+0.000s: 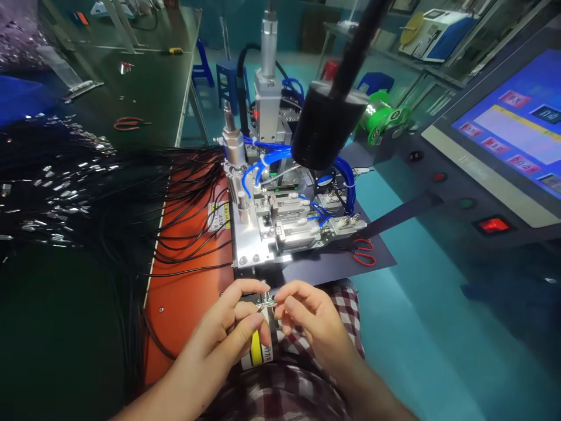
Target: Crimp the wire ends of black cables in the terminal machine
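My left hand (232,324) pinches the end of a black cable between thumb and fingers, in front of the machine. Thin coloured wires (266,304) fan out from that end towards the right. At their tips is my right hand (309,310), its thumb and fingertips closed on them. Most of the cable is hidden by my left hand. Right behind both hands stands a metal machine (256,248) with small air cylinders and blue tubes.
Black cables (193,213) spread over the orange board (175,327) at left. Red-handled cutters (363,252) lie on a dark plate at right. A black lamp head (324,126) hangs above the machine. A touchscreen panel (512,128) and a green solder spool (381,120) stand at right.
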A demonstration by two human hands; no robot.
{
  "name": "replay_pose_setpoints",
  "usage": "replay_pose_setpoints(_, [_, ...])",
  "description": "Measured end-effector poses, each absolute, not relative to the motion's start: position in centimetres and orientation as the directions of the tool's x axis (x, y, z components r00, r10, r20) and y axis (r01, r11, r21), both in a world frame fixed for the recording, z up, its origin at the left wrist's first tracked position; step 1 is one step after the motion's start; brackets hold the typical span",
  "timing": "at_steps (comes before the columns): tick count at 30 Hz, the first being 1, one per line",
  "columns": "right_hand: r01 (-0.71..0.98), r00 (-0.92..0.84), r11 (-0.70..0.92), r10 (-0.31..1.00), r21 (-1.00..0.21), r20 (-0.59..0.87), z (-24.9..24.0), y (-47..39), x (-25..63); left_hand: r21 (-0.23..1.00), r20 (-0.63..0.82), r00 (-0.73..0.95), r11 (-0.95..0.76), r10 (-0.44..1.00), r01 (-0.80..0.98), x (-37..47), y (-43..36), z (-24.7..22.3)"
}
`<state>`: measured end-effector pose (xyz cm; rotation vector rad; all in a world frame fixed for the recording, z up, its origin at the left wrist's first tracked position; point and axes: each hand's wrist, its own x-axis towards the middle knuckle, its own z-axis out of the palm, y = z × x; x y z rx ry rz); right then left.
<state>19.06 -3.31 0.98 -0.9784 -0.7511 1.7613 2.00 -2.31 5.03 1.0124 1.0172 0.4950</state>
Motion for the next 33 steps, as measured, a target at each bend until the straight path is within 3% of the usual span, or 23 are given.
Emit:
replay_pose_setpoints(6, [-0.542,-0.276,-0.376,0.924,-0.751,-0.263,0.6,-3.0,18.4,0.865,-0.461,0.497,0.497,0.735,0.068,1.8,-2.3,4.8])
replay_pose_setpoints(13, [-0.506,-0.285,-0.392,0.917,-0.768,-0.281,0.2,-3.0,17.9,0.879,-0.442,0.486,0.472,0.754,0.069,1.8,-2.2,4.7])
replay_pose_setpoints(20, [-0.234,-0.153,-0.209,0.972,-0.95,-0.177,0.6,-3.5,17.5,0.922,-0.387,0.384,0.366,0.839,0.13,2.2,-2.2,4.7])
replay_pose_setpoints(25, [0.024,-0.056,-0.04,0.998,-0.999,-0.041,1.1,-3.7,17.6,0.891,-0.455,0.282,0.437,0.845,0.127,2.8,-1.6,5.3])
replay_pose_setpoints(29, [0.077,-0.006,-0.07,0.998,-0.995,-0.07,0.8,-4.1,16.7,0.875,-0.483,0.188,0.476,0.855,0.082,3.3,-1.2,4.7])
replay_pose_setpoints(33, [0.068,0.001,-0.15,0.989,-0.986,-0.151,0.4,-3.9,16.5,0.789,-0.603,0.179,0.614,0.778,-0.013,3.4,-1.1,3.7])
